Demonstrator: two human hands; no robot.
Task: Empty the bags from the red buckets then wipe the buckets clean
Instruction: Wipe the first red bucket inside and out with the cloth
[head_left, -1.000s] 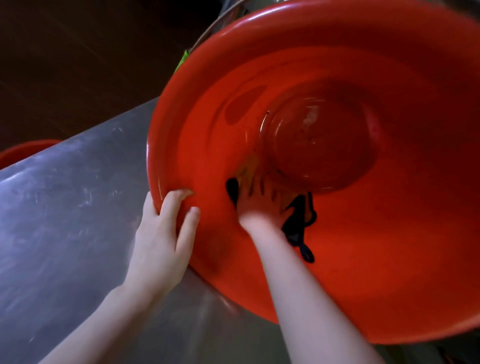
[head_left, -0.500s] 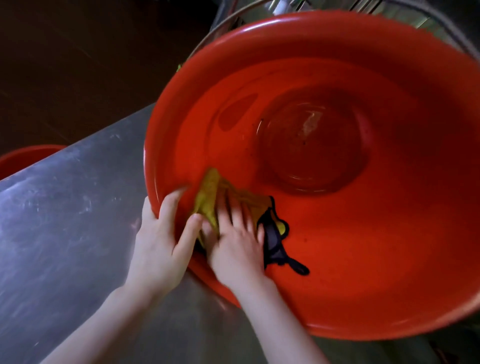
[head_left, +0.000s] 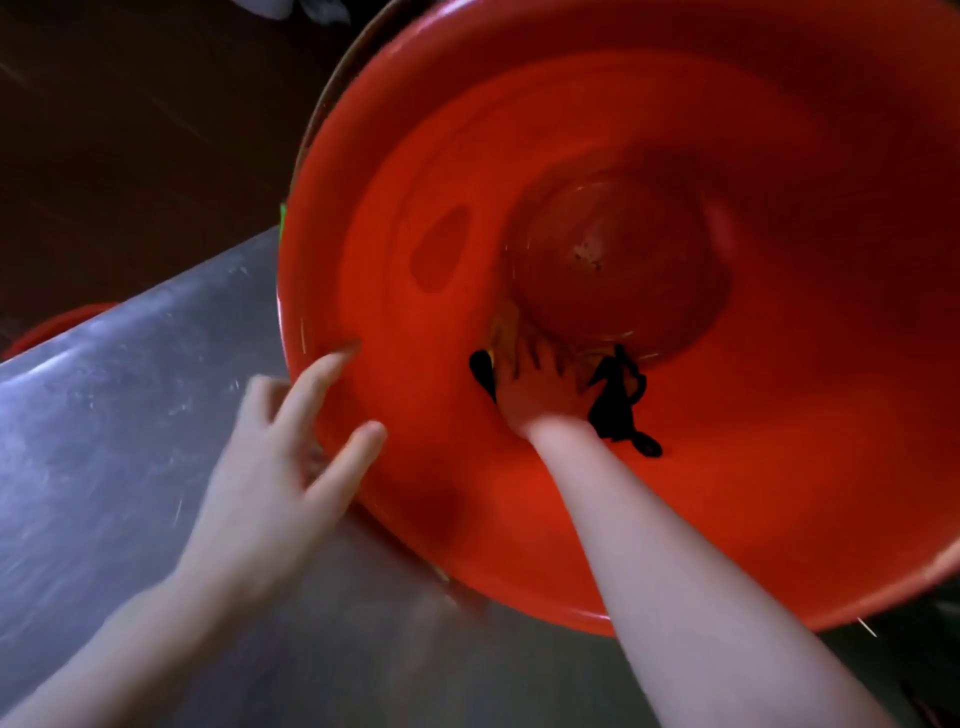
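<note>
- Here the red bucket (head_left: 753, 467) lies tipped on its side on the steel table (head_left: 130, 415), its mouth turned toward the camera and no bag inside it
- The right hand (head_left: 540, 395) is reached deep inside, its fingers (head_left: 524, 358) spread flat and pressing a cloth (head_left: 618, 400) against the lower wall, right at the edge of the base
- The cloth looks yellowish with dark trim, though the red cast and the shadow make the colours hard to trust
- The left hand (head_left: 270, 467) is at the near rim, blurred, its fingers (head_left: 317, 374) wide and nearly straight; two reach over the rim's edge and none is curled round it
- A second red bucket (head_left: 57, 325) shows only as a sliver beyond the table's far left edge
- Risk, as I judge it: with the left hand not gripping, a firm push from the wiping hand could roll or slide the round bucket along the smooth steel, perhaps off the table
- Dark specks (head_left: 587, 254) sit on the base, beyond the cloth, and a wipe that keeps to the wall would miss them
- The cloth's loose dark end trails behind the wrist and could drag dirt back over wiped wall
- No brand, label or writing can be read; a darker oval patch (head_left: 441, 249) on the wall bears no legible mark
</note>
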